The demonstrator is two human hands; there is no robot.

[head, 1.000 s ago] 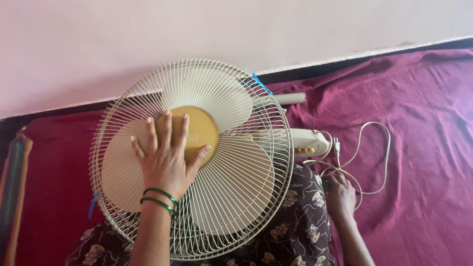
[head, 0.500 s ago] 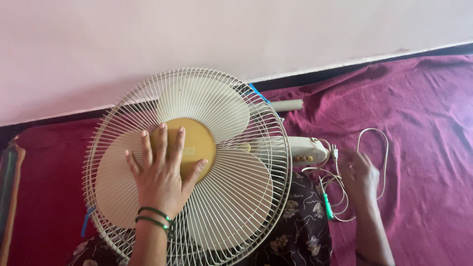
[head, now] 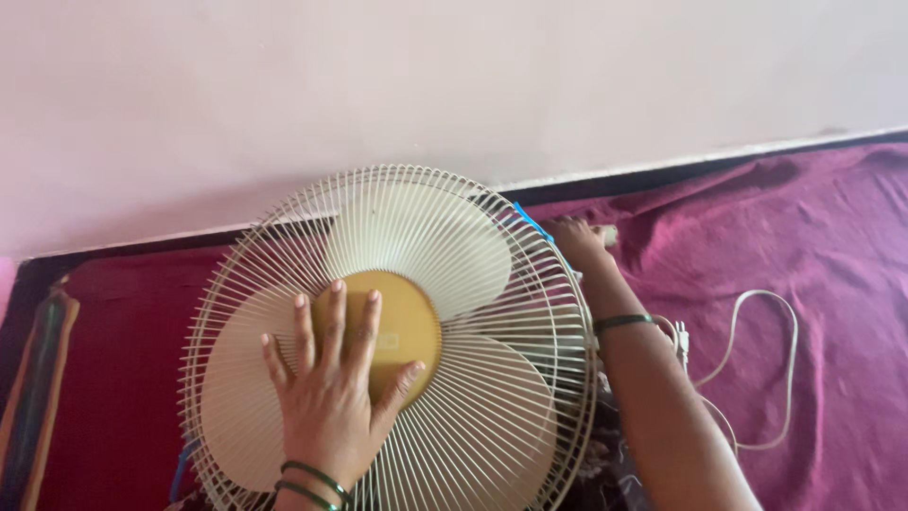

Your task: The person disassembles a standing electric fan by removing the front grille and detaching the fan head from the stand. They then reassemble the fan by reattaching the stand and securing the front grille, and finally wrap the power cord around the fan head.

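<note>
A cream table fan lies face up on a maroon cloth (head: 823, 218), its round wire grille (head: 454, 218) filling the middle of the view. My left hand (head: 331, 402) rests flat on the grille with fingers spread, partly over the yellow hub (head: 411, 326). It wears green bangles at the wrist. My right hand (head: 575, 244) reaches past the grille's right rim, with fingers curled on the fan's white pole (head: 610, 233). Part of that hand is hidden behind the grille.
A white power cord (head: 771, 312) loops on the cloth to the right, its plug (head: 681, 343) beside my right forearm. A pale pink wall (head: 378, 85) rises just behind the fan. A striped fabric edge (head: 38, 397) lies at the far left. A blue tie (head: 530, 225) marks the grille rim.
My right hand has left the cord area at lower right and moved up behind the grille to the pole. The left hand stays on the hub. The view has shifted.
</note>
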